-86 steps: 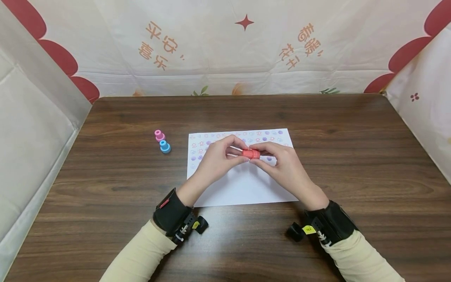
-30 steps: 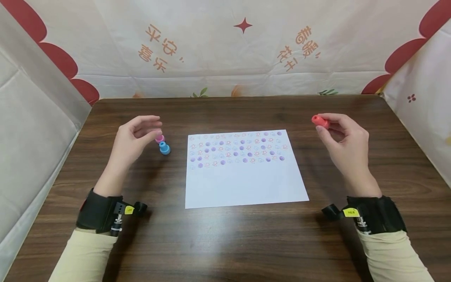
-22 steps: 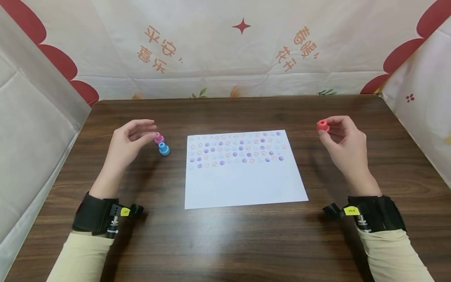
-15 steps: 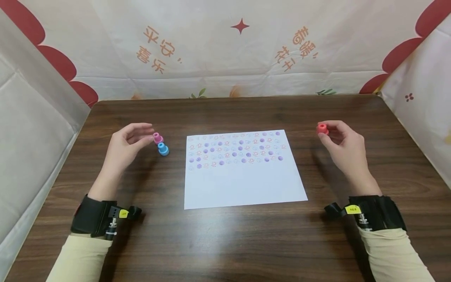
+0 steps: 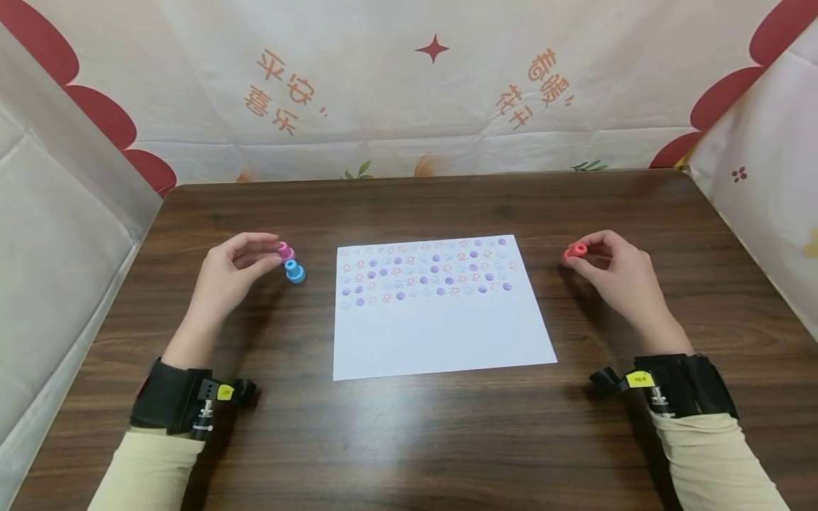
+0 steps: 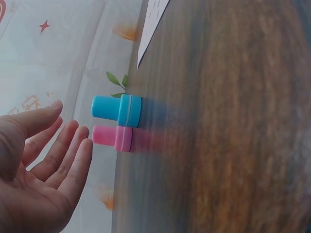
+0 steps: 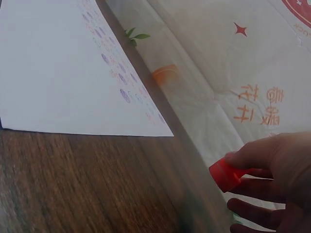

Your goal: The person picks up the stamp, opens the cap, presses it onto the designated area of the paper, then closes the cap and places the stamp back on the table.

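My right hand pinches a small red stamp between thumb and fingers, right of the paper. In the right wrist view the red stamp is tilted, its wide end facing away from the fingers. At the left, my left hand holds nothing, its fingers loosely bent beside a pink stamp. A blue stamp stands upright close in front of the pink one. The left wrist view shows the blue stamp and pink stamp side by side, just beyond my fingertips.
A white sheet of paper lies mid-table, its upper part covered with rows of small purple, red and blue prints. The brown wooden table ends at a printed white cloth behind it and at the sides.
Both hands were together on the red stamp above the paper. They have since parted: the right carried the stamp rightward and lowered it, the left let go and moved beside the pink stamp.
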{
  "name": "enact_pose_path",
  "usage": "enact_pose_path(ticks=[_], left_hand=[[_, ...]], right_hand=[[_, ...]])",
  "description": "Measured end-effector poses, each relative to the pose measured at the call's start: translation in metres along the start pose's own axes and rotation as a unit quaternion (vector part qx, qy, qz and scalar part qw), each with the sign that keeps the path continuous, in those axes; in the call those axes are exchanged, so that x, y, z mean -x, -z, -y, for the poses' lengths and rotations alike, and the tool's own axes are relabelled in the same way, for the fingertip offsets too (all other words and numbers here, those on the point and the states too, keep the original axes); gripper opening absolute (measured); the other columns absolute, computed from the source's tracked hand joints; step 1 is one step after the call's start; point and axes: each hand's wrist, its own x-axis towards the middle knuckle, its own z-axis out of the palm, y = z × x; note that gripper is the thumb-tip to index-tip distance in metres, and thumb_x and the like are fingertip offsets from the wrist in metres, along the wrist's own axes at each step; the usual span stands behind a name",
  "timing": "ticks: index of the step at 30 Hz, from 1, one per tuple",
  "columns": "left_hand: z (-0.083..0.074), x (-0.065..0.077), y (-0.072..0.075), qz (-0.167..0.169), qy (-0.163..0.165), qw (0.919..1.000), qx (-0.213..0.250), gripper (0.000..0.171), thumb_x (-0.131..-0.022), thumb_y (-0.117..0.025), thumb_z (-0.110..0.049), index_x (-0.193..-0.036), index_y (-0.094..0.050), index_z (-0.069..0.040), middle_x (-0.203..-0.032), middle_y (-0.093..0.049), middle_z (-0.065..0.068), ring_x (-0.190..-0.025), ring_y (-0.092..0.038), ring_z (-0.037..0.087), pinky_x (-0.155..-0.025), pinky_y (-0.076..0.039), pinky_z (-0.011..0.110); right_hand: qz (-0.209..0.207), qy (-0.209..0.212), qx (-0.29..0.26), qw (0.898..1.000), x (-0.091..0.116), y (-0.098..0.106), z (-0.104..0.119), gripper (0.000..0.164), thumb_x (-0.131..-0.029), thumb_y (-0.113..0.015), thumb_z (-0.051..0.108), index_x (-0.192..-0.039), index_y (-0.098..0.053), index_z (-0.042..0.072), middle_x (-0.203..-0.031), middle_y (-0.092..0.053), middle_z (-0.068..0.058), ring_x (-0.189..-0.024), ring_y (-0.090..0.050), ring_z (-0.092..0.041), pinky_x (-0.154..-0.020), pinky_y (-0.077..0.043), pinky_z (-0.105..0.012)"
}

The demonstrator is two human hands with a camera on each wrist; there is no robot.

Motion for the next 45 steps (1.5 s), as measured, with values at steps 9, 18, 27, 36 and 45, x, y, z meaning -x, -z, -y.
enact_pose_path(ticks=[9,18,27,36,45], left_hand=[[0.001,0.001,-0.003,0.015,0.003,0.9998,-0.014,0.037,-0.09,-0.066,-0.026,-0.123,-0.061,-0.008,-0.119,-0.065,0.014,-0.102,-0.062,0.018,-0.076,-0.045,0.004],[0.005,0.001,-0.006,0.026,0.009,0.9994,-0.021,0.039,-0.09,-0.065,-0.029,-0.123,-0.061,-0.009,-0.122,-0.064,0.013,-0.105,-0.061,0.022,-0.075,-0.044,0.006],[0.004,0.002,-0.007,0.029,0.009,0.9993,-0.022,0.039,-0.089,-0.066,-0.029,-0.123,-0.061,-0.009,-0.121,-0.065,0.015,-0.106,-0.062,0.024,-0.075,-0.045,0.007],[0.004,0.002,-0.009,0.03,0.004,0.9993,-0.02,0.037,-0.09,-0.066,-0.025,-0.123,-0.062,-0.009,-0.121,-0.066,0.013,-0.105,-0.062,0.021,-0.078,-0.044,0.006],[0.006,0.002,-0.01,0.031,0.002,0.9992,-0.023,0.037,-0.09,-0.066,-0.026,-0.122,-0.062,-0.009,-0.121,-0.066,0.013,-0.105,-0.062,0.022,-0.076,-0.044,0.005]], right_hand=[[0.025,-0.011,0.031,0.999,0.0,0.0,-0.002,0.047,-0.09,-0.065,0.033,-0.117,-0.053,-0.004,-0.116,-0.057,-0.032,-0.104,-0.05,-0.047,-0.087,-0.042,-0.069],[0.031,0.005,0.049,0.998,0.0,-0.002,-0.006,0.044,-0.089,-0.067,0.03,-0.114,-0.055,-0.004,-0.108,-0.058,-0.031,-0.092,-0.046,-0.041,-0.072,-0.041,-0.055],[0.037,0.016,0.049,0.998,0.0,-0.003,-0.008,0.04,-0.087,-0.07,0.026,-0.11,-0.056,-0.004,-0.105,-0.058,-0.029,-0.095,-0.046,-0.042,-0.081,-0.04,-0.062],[0.039,0.025,0.056,0.997,0.001,-0.005,-0.012,0.038,-0.086,-0.07,0.024,-0.109,-0.056,-0.004,-0.104,-0.057,-0.029,-0.094,-0.047,-0.043,-0.081,-0.04,-0.064],[0.039,0.032,0.057,0.997,0.0,-0.006,-0.012,0.036,-0.086,-0.071,0.021,-0.107,-0.056,-0.004,-0.104,-0.058,-0.03,-0.095,-0.048,-0.043,-0.083,-0.04,-0.065]])
